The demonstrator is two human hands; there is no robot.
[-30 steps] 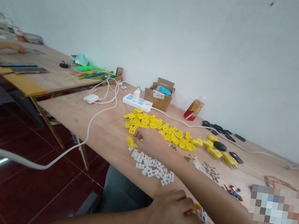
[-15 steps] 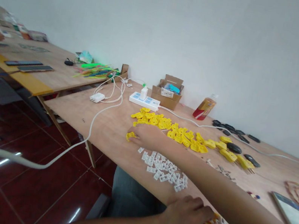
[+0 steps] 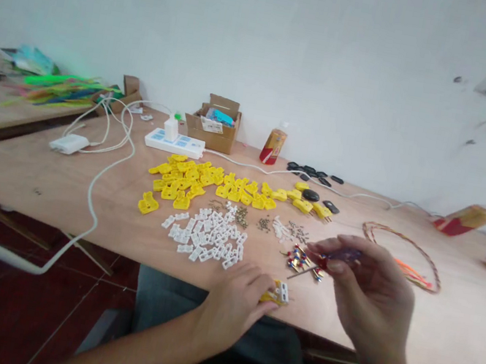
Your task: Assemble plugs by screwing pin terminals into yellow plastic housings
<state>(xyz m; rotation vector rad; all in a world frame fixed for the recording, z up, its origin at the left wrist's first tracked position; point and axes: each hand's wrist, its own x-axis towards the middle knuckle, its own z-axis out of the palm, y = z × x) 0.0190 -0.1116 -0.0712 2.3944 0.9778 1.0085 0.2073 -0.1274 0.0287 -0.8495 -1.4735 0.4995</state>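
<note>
My left hand [image 3: 235, 302] is closed at the table's front edge on a yellow plug [image 3: 277, 292] with a white insert and metal pins at its end. My right hand [image 3: 373, 294] grips a screwdriver [image 3: 342, 259] with a dark purple and red handle. Its thin shaft slants down to the left, its tip apart from the plug. Beyond the shaft lie small brass pieces with red and blue parts [image 3: 298, 258]. White plastic inserts [image 3: 204, 234] are spread left of my left hand. Behind them runs a long group of yellow plug shells [image 3: 183, 178], one shell [image 3: 148, 203] lying apart.
Small screws [image 3: 264, 223] lie mid-table. A white power strip [image 3: 175, 143], a cardboard box [image 3: 214, 133] and a drink bottle [image 3: 273, 145] stand along the wall. Another bottle [image 3: 467, 219] leans at right, beyond twisted wire [image 3: 429, 263]. A white cable [image 3: 94, 194] hangs over the left edge.
The view has turned right. My right hand has left the yellow shells, let go of the shell there, and now holds the screwdriver. My left hand still holds the plug.
</note>
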